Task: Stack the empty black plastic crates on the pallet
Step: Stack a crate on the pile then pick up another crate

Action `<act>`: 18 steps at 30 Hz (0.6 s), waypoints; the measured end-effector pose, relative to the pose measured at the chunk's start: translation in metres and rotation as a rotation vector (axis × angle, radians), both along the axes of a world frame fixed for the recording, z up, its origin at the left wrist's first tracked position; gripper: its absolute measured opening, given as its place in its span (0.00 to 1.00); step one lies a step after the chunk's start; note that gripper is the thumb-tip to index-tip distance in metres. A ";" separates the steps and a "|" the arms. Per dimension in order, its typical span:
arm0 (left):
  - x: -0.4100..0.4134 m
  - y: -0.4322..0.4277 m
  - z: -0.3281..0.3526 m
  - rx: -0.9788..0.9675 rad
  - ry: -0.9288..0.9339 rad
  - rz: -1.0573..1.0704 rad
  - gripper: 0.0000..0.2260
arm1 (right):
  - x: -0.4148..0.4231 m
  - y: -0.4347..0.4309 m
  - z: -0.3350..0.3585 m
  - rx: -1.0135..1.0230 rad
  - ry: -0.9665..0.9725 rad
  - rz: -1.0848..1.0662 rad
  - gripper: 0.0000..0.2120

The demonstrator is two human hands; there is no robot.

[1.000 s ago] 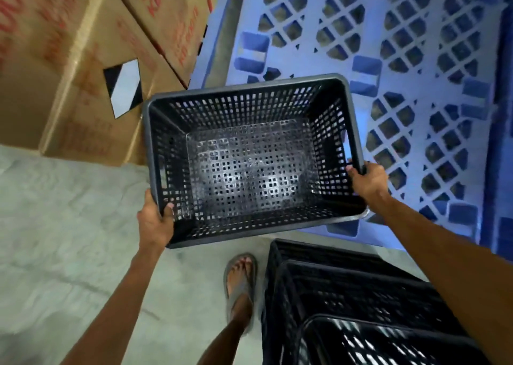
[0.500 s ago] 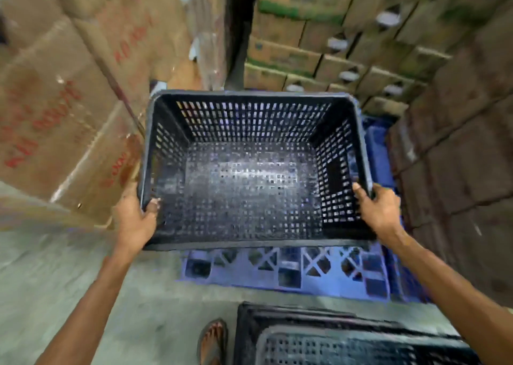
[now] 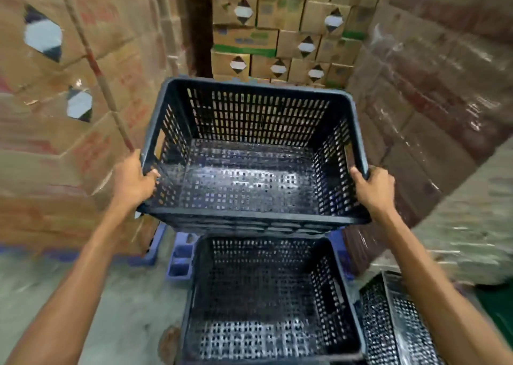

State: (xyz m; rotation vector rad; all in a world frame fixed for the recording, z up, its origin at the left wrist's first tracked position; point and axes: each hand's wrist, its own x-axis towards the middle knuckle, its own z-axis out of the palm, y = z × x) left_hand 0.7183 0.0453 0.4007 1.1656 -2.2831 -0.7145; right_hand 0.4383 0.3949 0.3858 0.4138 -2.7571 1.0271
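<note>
An empty black perforated crate point(image 3: 249, 170) is held up at mid-frame, open side toward me. My left hand point(image 3: 133, 180) grips its left rim and my right hand point(image 3: 372, 187) grips its right rim. Below it a second empty black crate point(image 3: 266, 303) stands near me on the floor. A third black crate point(image 3: 399, 325) shows at the lower right. Only slivers of the blue plastic pallet point(image 3: 180, 259) peek out under the held crate; most of it is hidden.
Stacks of cardboard boxes point(image 3: 55, 114) rise on the left, shrink-wrapped boxes point(image 3: 433, 109) on the right, more cartons point(image 3: 277, 36) at the back. A red-and-tan pole point(image 3: 97, 67) leans on the left stack. Grey concrete floor point(image 3: 125, 309) lies at lower left.
The view has tilted up from the pallet to the box stacks. The held crate has risen and moved forward, still gripped by both hands. The crate on the floor now shows fully.
</note>
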 end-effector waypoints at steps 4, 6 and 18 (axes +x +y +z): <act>0.049 0.077 -0.003 0.114 -0.013 0.001 0.11 | 0.036 0.068 -0.005 0.061 -0.049 0.018 0.16; 0.072 0.104 -0.014 0.130 -0.023 -0.001 0.15 | 0.054 0.095 -0.010 0.094 -0.095 0.030 0.16; 0.122 0.156 -0.069 0.174 -0.215 -0.001 0.11 | 0.096 0.164 -0.069 0.239 -0.260 0.017 0.17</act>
